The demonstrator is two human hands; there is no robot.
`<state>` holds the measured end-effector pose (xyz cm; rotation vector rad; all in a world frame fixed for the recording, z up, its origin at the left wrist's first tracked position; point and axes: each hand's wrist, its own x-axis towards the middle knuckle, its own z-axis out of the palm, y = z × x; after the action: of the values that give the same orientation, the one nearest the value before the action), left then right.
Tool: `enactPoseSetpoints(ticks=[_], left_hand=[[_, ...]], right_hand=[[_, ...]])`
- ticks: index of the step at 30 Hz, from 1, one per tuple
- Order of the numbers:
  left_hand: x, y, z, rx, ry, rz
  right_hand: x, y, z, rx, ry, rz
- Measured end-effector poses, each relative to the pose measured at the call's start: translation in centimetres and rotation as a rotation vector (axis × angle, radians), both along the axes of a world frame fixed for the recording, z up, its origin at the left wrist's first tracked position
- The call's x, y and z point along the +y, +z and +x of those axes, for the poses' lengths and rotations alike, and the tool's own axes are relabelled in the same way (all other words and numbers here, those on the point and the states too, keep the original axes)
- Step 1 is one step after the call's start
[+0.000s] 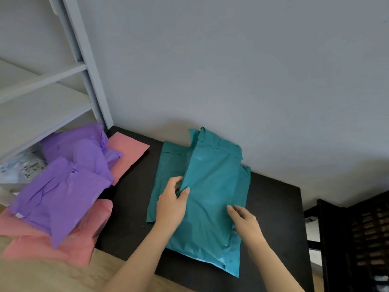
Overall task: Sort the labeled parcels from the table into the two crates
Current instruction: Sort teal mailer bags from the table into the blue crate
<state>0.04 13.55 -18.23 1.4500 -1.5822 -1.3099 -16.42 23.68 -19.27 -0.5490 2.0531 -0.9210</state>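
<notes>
Pinching the teal parcel (210,197) by its raised left edge is the left hand (171,205); the right hand (244,222) rests flat-fingered on it. Black table (130,218) — bare strips either side. Parcel tops a teal stack (166,165), long axis running from near edge to wall (231,70).

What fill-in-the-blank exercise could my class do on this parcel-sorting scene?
The left hand pinches the teal parcel; the right hand rests on ____ of it.
The purple parcels lie on the pink parcels, ____ of the teal parcel.
The table is coloured ____.
Missing words: top; left; black.
</notes>
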Motion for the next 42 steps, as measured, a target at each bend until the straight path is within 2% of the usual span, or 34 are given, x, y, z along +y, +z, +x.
enactPoseSetpoints(ticks=[5,10,13,17,20,23,27,30,34,36,42], left_hand=[[0.6,-0.2,-0.4,0.275,0.071,0.263],[0.4,-1.1,-0.1,0.253,0.066,0.340],[0.6,-1.6,0.0,0.168,0.054,0.311],[-0.3,-2.4,1.0,0.101,0.217,0.245],[-1.2,-2.6,1.7,0.038,0.319,0.141],[-1.8,-2.6,2.3,-0.120,0.333,-0.002],[-1.3,-2.5,2.0,-0.462,0.148,-0.215],[0.2,-2.5,0.4,-0.459,-0.063,-0.318],[2.8,-4.0,-1.7,-0.509,-0.422,-0.129],[3.5,-4.9,-2.1,-0.588,-0.488,-0.085],[4.1,-5.4,-2.3,-0.782,-0.592,-0.116]], right_hand=[[0.7,-0.2,-1.0,-0.027,-0.051,0.034],[0.8,0.1,-0.7,-0.092,0.011,0.017],[0.6,0.4,-0.1,-0.115,0.034,-0.004],[0.5,0.5,-0.1,-0.184,0.017,-0.026],[0.6,0.6,-0.6,-0.174,0.000,-0.044],[0.8,0.6,-1.2,-0.168,0.001,-0.048],[1.0,0.1,-1.4,-0.191,0.075,-0.023],[1.2,-0.4,-1.8,-0.163,0.067,0.011],[2.4,-1.3,-2.6,-0.183,0.052,0.124],[3.1,-1.7,-2.9,-0.226,0.071,0.160],[3.7,-3.3,-2.4,-0.237,0.085,0.196]])
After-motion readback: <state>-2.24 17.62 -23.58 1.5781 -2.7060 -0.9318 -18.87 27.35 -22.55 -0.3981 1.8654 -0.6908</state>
